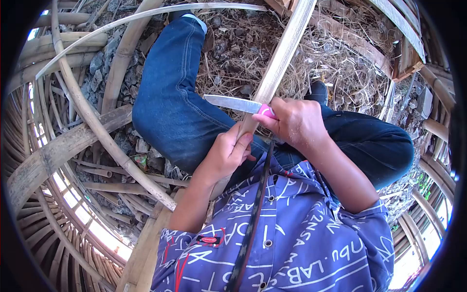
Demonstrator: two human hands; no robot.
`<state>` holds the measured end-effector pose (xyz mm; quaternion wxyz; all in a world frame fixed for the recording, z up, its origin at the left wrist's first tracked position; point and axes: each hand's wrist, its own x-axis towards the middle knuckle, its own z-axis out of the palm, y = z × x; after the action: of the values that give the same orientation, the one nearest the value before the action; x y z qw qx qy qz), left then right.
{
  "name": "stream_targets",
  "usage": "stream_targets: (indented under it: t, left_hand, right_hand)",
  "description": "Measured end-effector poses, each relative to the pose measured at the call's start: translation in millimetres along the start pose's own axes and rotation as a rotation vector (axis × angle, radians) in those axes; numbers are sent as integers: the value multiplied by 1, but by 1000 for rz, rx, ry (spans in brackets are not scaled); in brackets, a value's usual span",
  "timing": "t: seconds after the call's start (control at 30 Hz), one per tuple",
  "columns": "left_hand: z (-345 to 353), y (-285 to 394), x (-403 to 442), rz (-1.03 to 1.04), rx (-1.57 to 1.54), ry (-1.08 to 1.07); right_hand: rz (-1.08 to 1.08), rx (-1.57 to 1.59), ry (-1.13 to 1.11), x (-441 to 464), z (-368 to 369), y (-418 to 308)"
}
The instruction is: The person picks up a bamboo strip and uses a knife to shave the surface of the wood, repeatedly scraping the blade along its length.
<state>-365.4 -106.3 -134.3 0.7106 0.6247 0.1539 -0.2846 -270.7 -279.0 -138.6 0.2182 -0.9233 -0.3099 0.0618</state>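
Observation:
A long pale strip of bamboo or wood runs from the top of the view down toward my lap. My left hand is wrapped round its lower part. In my right hand is a knife with a pink handle, gripped close to the blade. The blade points left and lies across the strip, just above my left hand. Whether its edge cuts into the wood I cannot tell. My legs in blue jeans are bent on either side of the strip.
Bamboo poles and a thin curved strip lie at the left. Shavings and dry litter cover the ground ahead. A wooden frame piece stands at the upper right. Bamboo slats curve round the lower left.

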Motion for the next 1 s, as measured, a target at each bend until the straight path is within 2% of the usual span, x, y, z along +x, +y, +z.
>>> stream_targets:
  t: [0.1,0.2,0.23,0.27,0.3,0.37,0.47,0.57,0.67,0.73,0.83,1.0]
  left_hand:
    - [1,-2,-2,3,-20,4]
    - [1,-4,-6,1,-24,-12]
    - [1,-4,-8,7,-13,-24]
    - [3,-4,-12,6,-14,-31]
    - [5,-3,-16,4,-22,2]
    - [4,-3,-16,6,-33,35]
    - [-2,-1,-9,-14,-31,24]
    - [-6,2,-6,-79,-212,-59]
    - [-11,-6,-2,-89,-247,-108]
    - [-11,-8,0,-86,-240,-102]
    - [-8,-6,3,-76,-226,-58]
    - [-2,-3,5,-39,-108,-26]
  right_hand:
    - [7,-21,25,4,-3,5]
    - [90,-128,91,18,-16,40]
    - [81,-443,330,21,-13,68]
    - [434,-88,213,31,-29,99]
    - [446,-307,103,44,-53,130]
    - [254,-256,235,48,-67,136]
    - [373,-88,223,47,-77,110]
    - [510,130,176,35,-61,64]
    - [445,319,19,13,-39,29]
    - [354,409,25,1,-27,12]
    - [182,306,12,-11,-18,-9]
    - [85,160,0,-14,1,-1]
